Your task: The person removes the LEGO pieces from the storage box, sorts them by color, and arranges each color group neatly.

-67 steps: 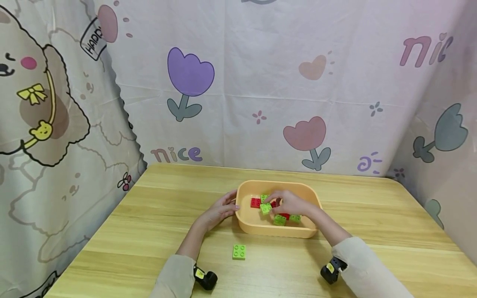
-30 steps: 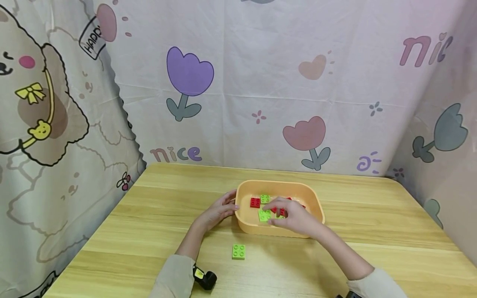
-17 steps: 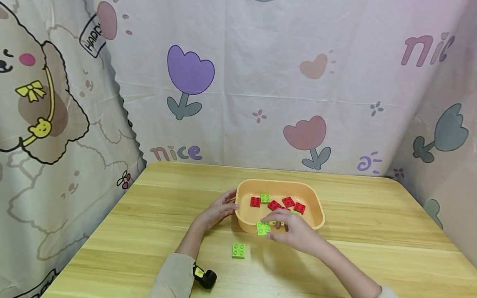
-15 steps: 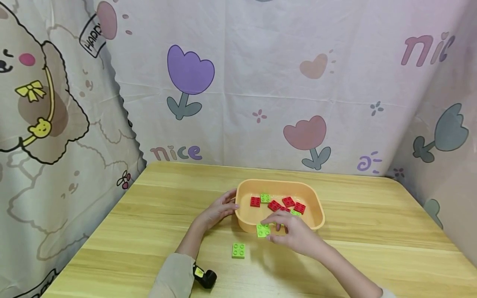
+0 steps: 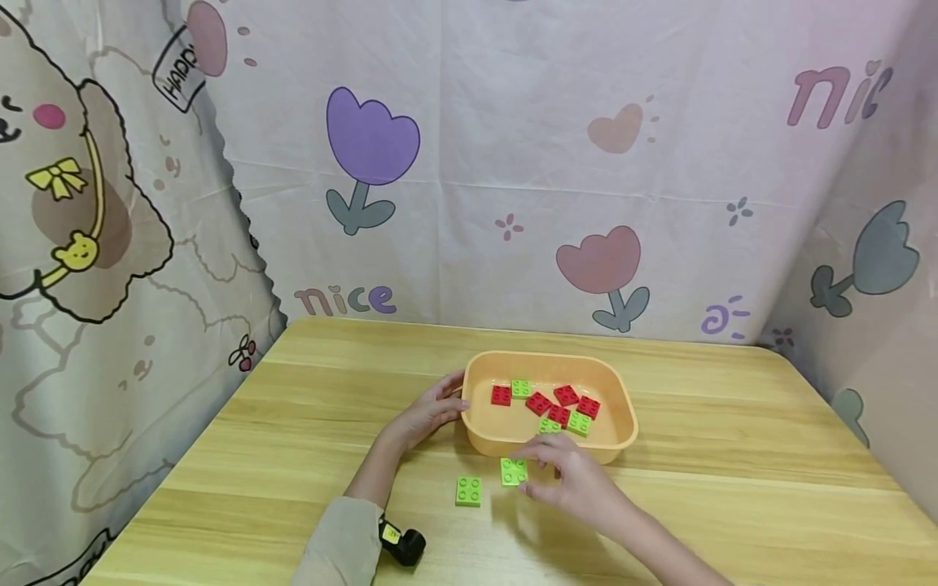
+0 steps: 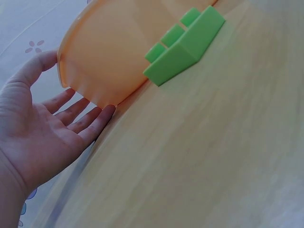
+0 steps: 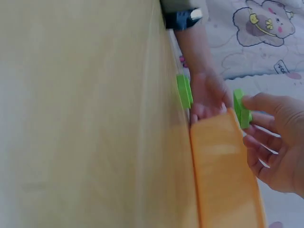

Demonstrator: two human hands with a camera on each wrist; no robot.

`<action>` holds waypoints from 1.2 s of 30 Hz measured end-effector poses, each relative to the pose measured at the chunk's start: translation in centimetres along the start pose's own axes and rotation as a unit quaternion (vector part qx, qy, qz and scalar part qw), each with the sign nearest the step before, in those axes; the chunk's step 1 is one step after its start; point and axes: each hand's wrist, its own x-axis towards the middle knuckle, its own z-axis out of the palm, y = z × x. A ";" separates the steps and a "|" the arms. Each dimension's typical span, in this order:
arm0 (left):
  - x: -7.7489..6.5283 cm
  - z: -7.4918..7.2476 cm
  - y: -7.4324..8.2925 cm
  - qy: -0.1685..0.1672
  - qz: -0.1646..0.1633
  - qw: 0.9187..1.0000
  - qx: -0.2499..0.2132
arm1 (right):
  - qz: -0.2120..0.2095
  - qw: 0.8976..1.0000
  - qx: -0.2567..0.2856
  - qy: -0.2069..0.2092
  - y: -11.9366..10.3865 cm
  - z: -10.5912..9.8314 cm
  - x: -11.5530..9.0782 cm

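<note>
My right hand (image 5: 579, 482) pinches a light green toy building brick (image 5: 514, 472) between thumb and fingertips. In the right wrist view this green brick (image 7: 241, 108) is held up off the table, close to the near side of the orange plastic bin (image 5: 487, 443). My left hand (image 5: 431, 413) grips the bin's left end, its thumb at the rim and its fingers against the outer wall in the left wrist view. A second green brick (image 5: 469, 491) sits studs-up on the table, left of the held one and in front of the bin.
Inside the bin lie several red bricks (image 5: 501, 395) and a few green bricks (image 5: 579, 424), one partly behind my right hand. The wooden table (image 5: 352, 358) ends at a printed cloth backdrop (image 5: 476, 268). A black wrist camera (image 5: 405, 545) is strapped to my left wrist.
My right hand has lifted the green brick out of the bin and carried it over the near rim toward me. The left hand stays at the bin's left end.
</note>
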 end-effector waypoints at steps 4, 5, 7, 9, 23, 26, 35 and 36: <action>0.1 -0.1 0.0 0.000 -0.002 1.000 0.001 | 0.004 1.000 0.007 0.007 -0.1 0.8 -0.5; 0.1 -0.1 0.0 0.000 -0.003 1.000 0.001 | 0.003 1.000 0.009 0.008 0.0 1.1 -0.6; 0.1 -0.1 -0.1 0.001 -0.004 1.000 0.003 | -0.002 1.000 0.015 0.010 0.0 1.5 -0.8; 0.1 -0.1 -0.1 0.002 -0.004 1.000 0.003 | -0.008 1.000 0.017 0.011 0.2 1.9 -1.1; 0.0 0.0 0.0 0.002 -0.001 1.000 0.003 | -0.013 0.999 -0.034 0.028 1.5 4.0 -1.6; 0.0 0.1 0.0 0.005 0.000 1.000 0.005 | -0.009 0.999 -0.031 0.026 1.7 4.1 -1.6; -0.1 0.0 0.0 0.001 0.004 1.000 0.003 | 0.003 0.999 -0.030 0.035 2.1 4.8 -2.0; -0.1 0.0 0.0 0.001 0.004 1.000 0.003 | 0.004 0.999 -0.030 0.036 2.2 4.8 -2.0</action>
